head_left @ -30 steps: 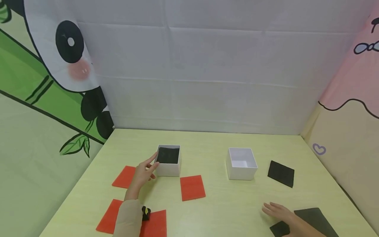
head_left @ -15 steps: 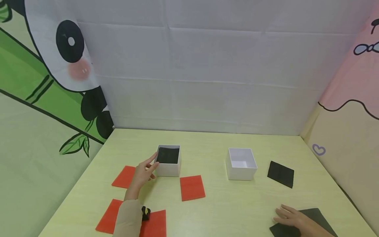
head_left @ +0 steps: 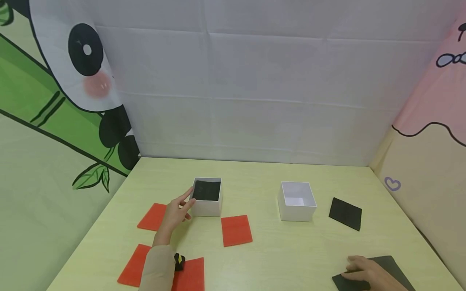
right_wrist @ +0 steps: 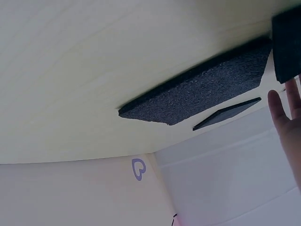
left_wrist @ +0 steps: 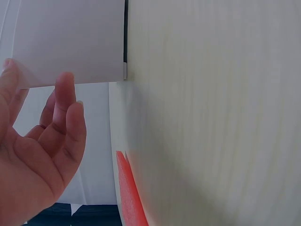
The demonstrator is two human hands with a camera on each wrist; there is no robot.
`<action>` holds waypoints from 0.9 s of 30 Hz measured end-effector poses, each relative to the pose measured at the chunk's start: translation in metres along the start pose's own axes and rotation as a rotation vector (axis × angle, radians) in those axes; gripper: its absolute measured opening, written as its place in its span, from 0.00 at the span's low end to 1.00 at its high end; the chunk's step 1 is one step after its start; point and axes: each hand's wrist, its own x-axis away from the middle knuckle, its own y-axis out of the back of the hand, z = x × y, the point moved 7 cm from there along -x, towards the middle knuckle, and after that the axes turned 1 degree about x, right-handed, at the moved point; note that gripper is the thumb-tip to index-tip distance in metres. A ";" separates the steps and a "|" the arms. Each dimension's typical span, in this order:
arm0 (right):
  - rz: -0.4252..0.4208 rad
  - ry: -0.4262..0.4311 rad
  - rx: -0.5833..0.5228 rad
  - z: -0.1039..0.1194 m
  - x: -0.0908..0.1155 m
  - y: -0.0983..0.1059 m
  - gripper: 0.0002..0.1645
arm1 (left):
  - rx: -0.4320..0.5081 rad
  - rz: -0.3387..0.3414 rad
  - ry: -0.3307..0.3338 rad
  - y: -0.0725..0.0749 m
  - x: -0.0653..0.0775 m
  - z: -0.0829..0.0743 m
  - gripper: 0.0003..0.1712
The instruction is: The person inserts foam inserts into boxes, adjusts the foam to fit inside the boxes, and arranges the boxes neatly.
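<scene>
My left hand point(head_left: 178, 212) rests at the left side of a white open-topped box point(head_left: 207, 209), thumb at the front face near the rim and index finger along the side. Inside this box lies a black square sheet point(head_left: 206, 190). At the front right, my right hand point(head_left: 367, 273) pinches a black square sheet point(head_left: 340, 282) beside its thumb. That sheet point(right_wrist: 288, 44) meets the fingertips in the right wrist view. Just right of it lies a larger dark sheet point(head_left: 395, 268), partly under the hand.
A second white box point(head_left: 298, 212), with nothing visible inside, stands to the right. Beyond it lies another black square point(head_left: 346, 213). Several red squares lie around the left arm; one red square point(head_left: 236, 230) sits between the boxes, in front. A fabric backdrop point(head_left: 255, 101) rises behind the table.
My right hand has moved right over the black sheet and its fingers have drawn in toward the thumb. My left hand and both boxes have not moved.
</scene>
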 end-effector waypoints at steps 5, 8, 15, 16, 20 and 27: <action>-0.042 -0.005 -0.083 0.002 0.001 0.001 0.28 | -0.008 -0.001 0.009 0.001 0.000 0.000 0.31; -0.016 -0.020 -0.061 0.002 -0.001 0.001 0.27 | -0.015 -0.002 0.005 0.001 0.001 -0.001 0.31; 0.038 -0.045 -0.088 0.001 -0.002 -0.003 0.25 | -0.019 0.000 0.003 0.002 0.002 -0.001 0.32; 0.043 -0.040 -0.117 0.001 -0.002 -0.003 0.25 | -0.018 0.001 0.003 0.002 0.002 -0.001 0.31; 0.061 -0.058 -0.230 -0.003 0.000 -0.004 0.28 | -0.016 0.002 0.008 0.002 0.001 0.000 0.31; 0.070 -0.219 -0.364 -0.013 0.001 0.001 0.30 | -0.020 0.009 0.012 0.002 0.001 0.001 0.31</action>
